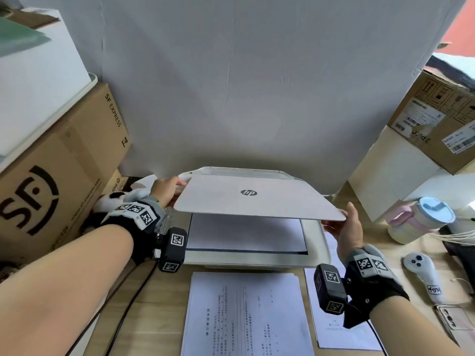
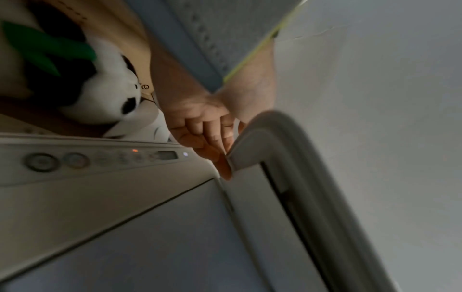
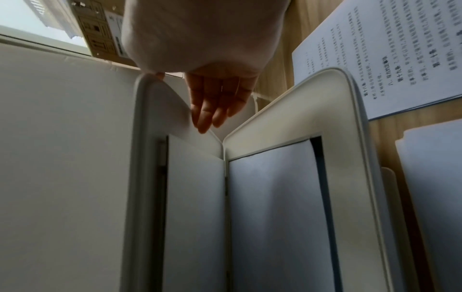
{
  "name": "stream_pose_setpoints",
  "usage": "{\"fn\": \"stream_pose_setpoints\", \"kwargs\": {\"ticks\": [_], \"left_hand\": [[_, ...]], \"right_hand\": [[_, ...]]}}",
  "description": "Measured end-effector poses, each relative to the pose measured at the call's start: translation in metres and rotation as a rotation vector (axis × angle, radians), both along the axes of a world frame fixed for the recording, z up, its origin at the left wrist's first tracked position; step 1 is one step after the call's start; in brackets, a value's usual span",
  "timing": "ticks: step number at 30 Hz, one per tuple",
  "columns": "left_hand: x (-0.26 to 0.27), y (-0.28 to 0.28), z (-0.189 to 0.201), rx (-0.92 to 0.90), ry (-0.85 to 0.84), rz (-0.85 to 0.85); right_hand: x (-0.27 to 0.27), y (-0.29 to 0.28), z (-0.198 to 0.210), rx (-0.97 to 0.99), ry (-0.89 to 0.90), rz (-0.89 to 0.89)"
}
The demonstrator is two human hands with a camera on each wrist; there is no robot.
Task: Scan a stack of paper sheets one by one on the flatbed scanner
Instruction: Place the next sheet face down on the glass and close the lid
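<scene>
The white HP scanner lid (image 1: 257, 196) is half raised over the scanner bed (image 1: 316, 242). A blank-backed sheet (image 1: 244, 235) lies on the glass beneath it. My left hand (image 1: 167, 191) grips the lid's front left corner, thumb on top, fingers (image 2: 215, 142) under the rim (image 2: 265, 138). My right hand (image 1: 347, 227) pinches the front right corner, with straight fingers (image 3: 217, 102) against the lid's underside (image 3: 195, 197) and the thumb over the edge. A stack of printed sheets (image 1: 244, 317) lies on the desk before the scanner, and another printed sheet (image 1: 334, 319) to its right.
An SF Express carton (image 1: 51, 188) and a panda plush (image 1: 115, 199) crowd the scanner's left side. Cardboard boxes (image 1: 437, 119), a lidded cup (image 1: 421, 219), a white controller (image 1: 421, 271) and a phone (image 1: 452, 319) are on the right. The lit control panel (image 2: 100, 158) runs along the scanner's left.
</scene>
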State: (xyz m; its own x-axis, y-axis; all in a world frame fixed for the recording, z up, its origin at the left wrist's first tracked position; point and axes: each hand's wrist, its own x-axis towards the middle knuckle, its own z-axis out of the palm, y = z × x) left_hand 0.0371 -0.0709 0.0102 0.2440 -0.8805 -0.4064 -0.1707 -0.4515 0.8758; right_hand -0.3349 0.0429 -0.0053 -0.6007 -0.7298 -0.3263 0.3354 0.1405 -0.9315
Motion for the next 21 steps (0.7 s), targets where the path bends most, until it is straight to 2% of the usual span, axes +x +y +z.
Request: {"fn": "stream_pose_setpoints", "kwargs": {"ticks": [2, 4, 8, 9, 14, 21], "left_hand": [[0.002, 0.007, -0.009, 0.009, 0.014, -0.004], [0.005, 0.012, -0.017, -0.004, -0.044, -0.014], [0.022, 0.024, -0.031, -0.063, -0.345, -0.001], [0.026, 0.026, -0.034, -0.045, -0.375, -0.004], [0.027, 0.039, -0.043, 0.176, -0.393, -0.149], [0.021, 0.043, -0.049, 0.200, -0.384, -0.095]], "right_hand": [[0.000, 0.005, -0.001, 0.037, 0.027, 0.010], [0.000, 0.011, -0.006, 0.096, 0.116, 0.033], [0.001, 0.021, -0.026, 0.215, 0.321, 0.052], [0.002, 0.023, -0.028, 0.256, 0.367, 0.045], [0.005, 0.027, -0.041, 0.411, 0.518, 0.064], [-0.004, 0.017, -0.055, 0.446, 0.630, 0.002]]}}
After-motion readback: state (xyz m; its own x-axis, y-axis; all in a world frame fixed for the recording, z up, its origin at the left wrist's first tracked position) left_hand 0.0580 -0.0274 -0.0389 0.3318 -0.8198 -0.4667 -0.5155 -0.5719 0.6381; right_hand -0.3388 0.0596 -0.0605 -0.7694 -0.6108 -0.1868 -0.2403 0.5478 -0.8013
